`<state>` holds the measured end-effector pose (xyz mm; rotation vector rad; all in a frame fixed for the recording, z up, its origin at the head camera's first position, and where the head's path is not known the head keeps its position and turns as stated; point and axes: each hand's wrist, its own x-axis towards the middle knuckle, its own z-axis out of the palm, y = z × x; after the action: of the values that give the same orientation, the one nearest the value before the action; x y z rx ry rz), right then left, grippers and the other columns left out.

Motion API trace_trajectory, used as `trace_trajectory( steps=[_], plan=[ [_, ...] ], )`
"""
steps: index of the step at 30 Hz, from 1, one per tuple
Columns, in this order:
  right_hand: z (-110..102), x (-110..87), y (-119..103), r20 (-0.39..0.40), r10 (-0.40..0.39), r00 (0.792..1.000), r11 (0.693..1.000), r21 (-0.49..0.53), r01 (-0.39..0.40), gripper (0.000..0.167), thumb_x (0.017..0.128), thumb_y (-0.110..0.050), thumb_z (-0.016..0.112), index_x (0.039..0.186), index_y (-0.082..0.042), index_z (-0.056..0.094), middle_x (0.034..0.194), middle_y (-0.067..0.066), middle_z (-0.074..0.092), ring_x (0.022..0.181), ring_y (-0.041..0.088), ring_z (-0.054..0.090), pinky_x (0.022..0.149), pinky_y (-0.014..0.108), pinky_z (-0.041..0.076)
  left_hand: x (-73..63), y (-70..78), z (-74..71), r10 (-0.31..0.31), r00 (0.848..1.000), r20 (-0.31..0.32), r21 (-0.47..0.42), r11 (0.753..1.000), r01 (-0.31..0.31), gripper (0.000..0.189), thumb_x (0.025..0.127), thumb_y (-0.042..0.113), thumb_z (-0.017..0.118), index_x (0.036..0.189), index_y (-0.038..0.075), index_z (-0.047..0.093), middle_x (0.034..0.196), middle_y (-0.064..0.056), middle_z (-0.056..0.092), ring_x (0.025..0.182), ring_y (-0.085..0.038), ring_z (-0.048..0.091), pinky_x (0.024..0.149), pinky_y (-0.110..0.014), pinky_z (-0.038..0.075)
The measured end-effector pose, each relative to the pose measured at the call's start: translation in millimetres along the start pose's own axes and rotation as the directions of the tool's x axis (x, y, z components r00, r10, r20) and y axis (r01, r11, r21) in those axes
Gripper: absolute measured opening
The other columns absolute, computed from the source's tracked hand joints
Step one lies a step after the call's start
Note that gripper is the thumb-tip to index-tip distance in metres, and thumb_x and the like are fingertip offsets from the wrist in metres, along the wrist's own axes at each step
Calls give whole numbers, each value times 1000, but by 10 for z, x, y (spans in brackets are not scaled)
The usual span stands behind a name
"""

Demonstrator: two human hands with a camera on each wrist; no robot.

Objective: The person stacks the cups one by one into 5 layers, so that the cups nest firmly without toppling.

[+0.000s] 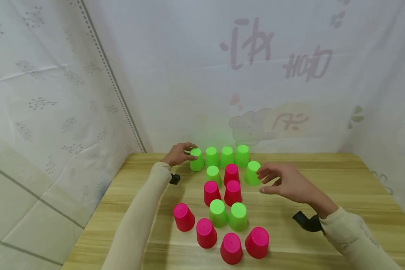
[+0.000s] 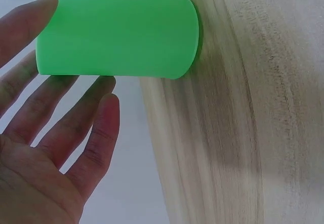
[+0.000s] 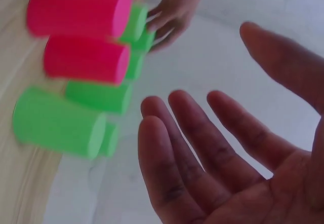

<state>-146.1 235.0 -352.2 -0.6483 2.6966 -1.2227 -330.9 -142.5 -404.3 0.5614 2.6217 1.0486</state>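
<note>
Green and pink plastic cups stand upside down on the wooden table. At the left end of the back row is a green cup (image 1: 197, 162). My left hand (image 1: 179, 154) is around it, thumb on the near side and fingers reaching behind. In the left wrist view the thumb tip overlaps the corner of that cup (image 2: 121, 36); the fingers look loose and fairly straight, and firm contact cannot be told. My right hand (image 1: 287, 183) holds nothing, fingers apart and slightly bent. It is just right of another green cup (image 1: 252, 174), fingertips close to its side.
More green cups (image 1: 227, 157) continue the back row. Pink cups (image 1: 212, 194) and green cups (image 1: 238, 217) stand in the middle, with several pink cups (image 1: 231, 248) nearest me. A printed cloth (image 1: 189, 93) hangs behind the table (image 1: 324, 240).
</note>
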Motion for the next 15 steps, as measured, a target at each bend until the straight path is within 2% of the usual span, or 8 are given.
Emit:
trace_trajectory(
  steps=[5,10,15],
  plan=[
    [110,-118,-131,65,-55,996,998,16,54,39,86,-31,80,118,-12,66,112,3,71,95,9,70,76,24,59,-11,18,28,8,1000,12,-6,1000,-8,52,93,21,73,140,8,56,146,-22,55,132,-43,57,103,-50,54],
    [172,-238,-261,127,-98,987,993,84,88,37,88,-31,78,118,-15,65,114,2,70,97,6,67,76,26,59,3,31,28,5,1000,24,-3,1000,-5,53,93,21,73,141,9,56,147,-21,54,133,-43,56,103,-50,54],
    [192,-273,-316,115,-122,986,991,75,114,35,88,-31,78,117,-17,66,113,-1,71,97,4,67,76,27,59,15,26,9,-5,1000,28,2,1000,5,54,92,21,74,142,9,55,148,-21,54,135,-42,54,104,-50,53]
  ],
)
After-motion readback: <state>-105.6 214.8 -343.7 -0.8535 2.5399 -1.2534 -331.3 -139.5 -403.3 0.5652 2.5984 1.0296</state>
